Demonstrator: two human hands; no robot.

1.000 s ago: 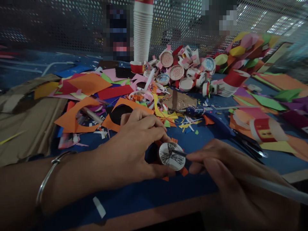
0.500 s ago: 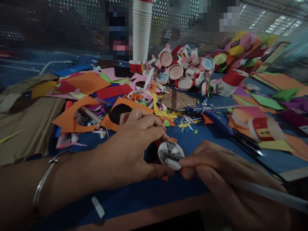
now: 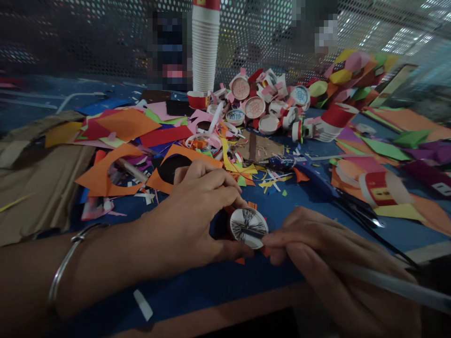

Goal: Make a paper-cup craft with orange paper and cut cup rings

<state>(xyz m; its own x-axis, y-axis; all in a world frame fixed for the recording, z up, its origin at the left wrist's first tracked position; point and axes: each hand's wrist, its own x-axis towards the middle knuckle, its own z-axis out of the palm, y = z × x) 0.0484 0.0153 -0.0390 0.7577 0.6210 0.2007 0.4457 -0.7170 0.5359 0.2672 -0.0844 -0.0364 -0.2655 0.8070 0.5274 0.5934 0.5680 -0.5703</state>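
A round white paper-cup base (image 3: 248, 227) with black lines drawn across its face sits low over the blue table, with bits of orange paper showing around its edge. Curled around its left side, my left hand (image 3: 206, 216) grips it between thumb and fingers. My right hand (image 3: 327, 258) pinches a pen (image 3: 384, 280) near its dark tip, which touches the white disc. The pen's pale shaft runs back toward the lower right. What lies beneath the disc is hidden by my left hand.
Behind my hands are orange paper scraps (image 3: 112, 173), a blue-handled tool (image 3: 317, 178) with a dark cord, and a heap of cut cup pieces (image 3: 254, 108). A tall cup stack (image 3: 205, 51) stands at the back. Cardboard (image 3: 38, 183) lies left, a cut red-and-white cup (image 3: 382, 188) right.
The view has shifted slightly, so most things appear a little further left. Both hands keep their hold, and the pen tip stays on the disc.
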